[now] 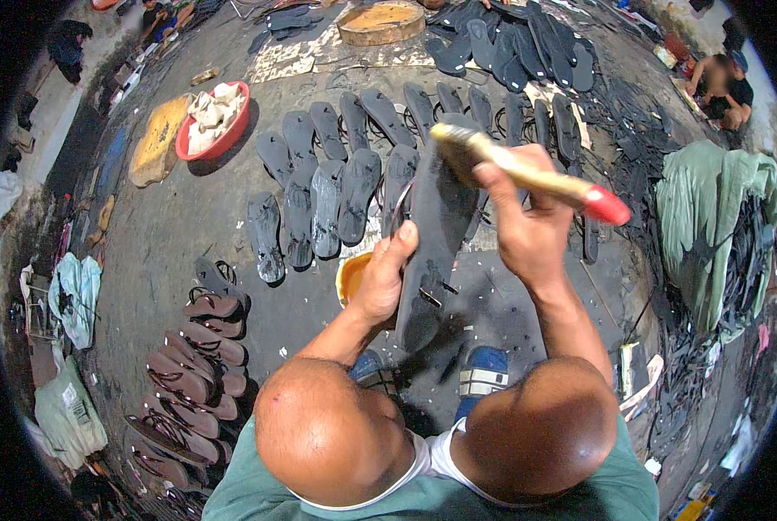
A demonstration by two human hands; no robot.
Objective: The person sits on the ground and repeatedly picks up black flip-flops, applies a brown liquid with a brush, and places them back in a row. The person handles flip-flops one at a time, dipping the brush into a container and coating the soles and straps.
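Observation:
My left hand grips a dark flip-flop sole by its left edge and holds it up in front of my knees, its broad face turned toward my right. A short piece of strap sticks out near its lower end. My right hand is closed round a brush with a pale wooden handle and a red end. The brush's yellowish head lies across the upper part of the sole; whether it touches cannot be made out. Partly hidden behind my left hand is an orange-yellow bowl.
Rows of dark flip-flops lie ahead, some glossy on top. Brown sandals are lined up at left, past a red basin of pale cloth pieces. A heap of black soles, a round wooden block and green cloth stand farther out.

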